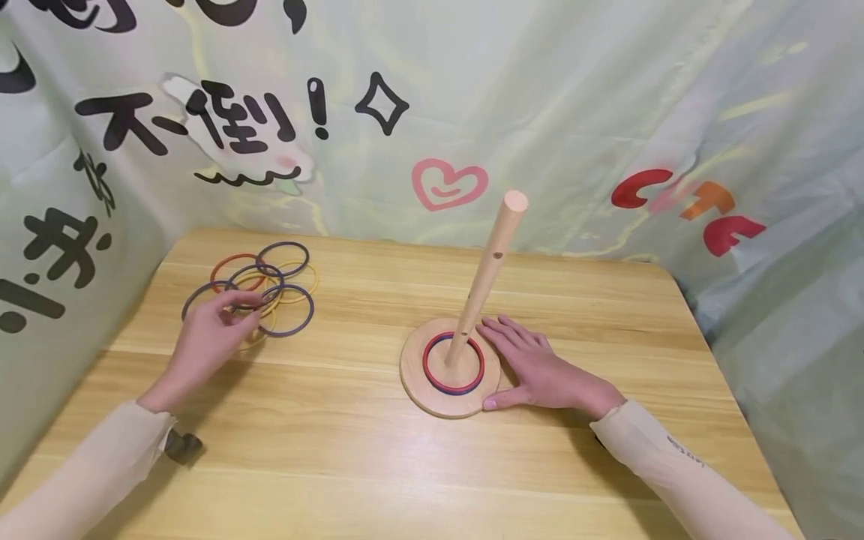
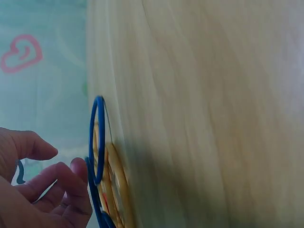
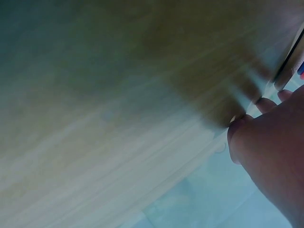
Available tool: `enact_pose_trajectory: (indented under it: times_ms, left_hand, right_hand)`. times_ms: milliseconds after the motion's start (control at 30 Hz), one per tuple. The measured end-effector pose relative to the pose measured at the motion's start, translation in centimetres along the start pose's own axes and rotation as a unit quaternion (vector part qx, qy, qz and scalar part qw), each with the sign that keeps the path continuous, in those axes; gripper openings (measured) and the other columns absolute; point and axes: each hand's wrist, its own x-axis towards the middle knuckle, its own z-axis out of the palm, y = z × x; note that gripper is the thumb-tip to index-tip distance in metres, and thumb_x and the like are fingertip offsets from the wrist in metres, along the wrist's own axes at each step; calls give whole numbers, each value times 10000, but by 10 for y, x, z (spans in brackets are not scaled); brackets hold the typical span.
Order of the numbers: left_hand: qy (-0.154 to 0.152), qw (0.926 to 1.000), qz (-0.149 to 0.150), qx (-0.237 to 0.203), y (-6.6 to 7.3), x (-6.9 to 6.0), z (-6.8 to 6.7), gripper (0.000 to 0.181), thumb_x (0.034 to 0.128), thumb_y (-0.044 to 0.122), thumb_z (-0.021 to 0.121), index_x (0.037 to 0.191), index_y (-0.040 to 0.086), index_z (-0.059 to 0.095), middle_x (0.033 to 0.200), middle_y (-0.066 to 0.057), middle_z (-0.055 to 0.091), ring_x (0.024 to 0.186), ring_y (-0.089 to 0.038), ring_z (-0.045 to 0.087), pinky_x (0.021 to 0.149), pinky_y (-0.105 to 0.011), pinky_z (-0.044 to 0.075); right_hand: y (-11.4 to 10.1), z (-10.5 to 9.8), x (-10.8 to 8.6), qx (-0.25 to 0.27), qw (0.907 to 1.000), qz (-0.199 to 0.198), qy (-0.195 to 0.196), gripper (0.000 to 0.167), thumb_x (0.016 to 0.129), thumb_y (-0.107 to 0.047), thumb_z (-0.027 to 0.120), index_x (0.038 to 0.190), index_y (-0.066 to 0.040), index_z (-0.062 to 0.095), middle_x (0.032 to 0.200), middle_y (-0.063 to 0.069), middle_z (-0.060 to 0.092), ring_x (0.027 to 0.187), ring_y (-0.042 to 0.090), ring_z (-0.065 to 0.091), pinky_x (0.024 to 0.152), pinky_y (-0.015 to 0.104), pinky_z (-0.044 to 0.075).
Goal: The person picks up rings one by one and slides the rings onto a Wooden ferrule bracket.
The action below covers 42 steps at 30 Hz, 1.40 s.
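My left hand hovers over a pile of overlapping rings, thumb and fingers bent with a gap between them. The pile has several blue rings, yellow rings and a red ring. In the left wrist view the fingers of that hand lie beside a blue ring, gripping nothing. An upright wooden peg stands on a round base; a red ring lies around it, over a blue one. My right hand, also in its wrist view, touches the base's right edge, fingers spread.
The wooden table bears the ring pile at back left and the peg near its middle. A printed curtain hangs behind the table and along both sides. Something small and dark shows at my left cuff.
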Motion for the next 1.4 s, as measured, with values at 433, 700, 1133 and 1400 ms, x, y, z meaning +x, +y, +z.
enact_pose_trajectory:
  times_ms: [433,700,1133,1400]
  left_hand:
    - [-77,9990,-102,417,-10,19,5,301,999,63,753,1283,-39,740,900,-161,763,663,-222,687,487,-264,467]
    - [-91,9990,-109,431,-11,24,6,260,1002,-13,723,1258,-52,735,1121,-241,742,646,-214,703,512,-255,542]
    - [1089,9924,270,513,22,19,-16,229,1019,52,723,1232,17,798,989,-138,749,747,-98,584,574,-165,446]
    - [1286,9860,1016,304,54,18,-24,244,1008,6,742,1244,18,805,1006,-140,750,743,6,601,646,-90,462]
  right_hand:
    - [-1,2,0,1,10000,23,-41,1218,893,-713,791,1752,-107,176,1809,85,153,1656,387,73,1192,703,220]
    - [-4,1,1,-17,10000,-39,-17,1205,896,-690,805,1751,-109,184,1804,98,172,1655,392,80,1186,712,238]
    - [-2,1,2,-115,9999,-90,26,1206,894,-695,802,1745,-94,194,1800,104,186,1652,399,93,1186,707,249]
    - [0,1,-1,-99,9999,-30,28,1209,893,-693,805,1746,-95,192,1799,112,185,1650,406,95,1187,719,236]
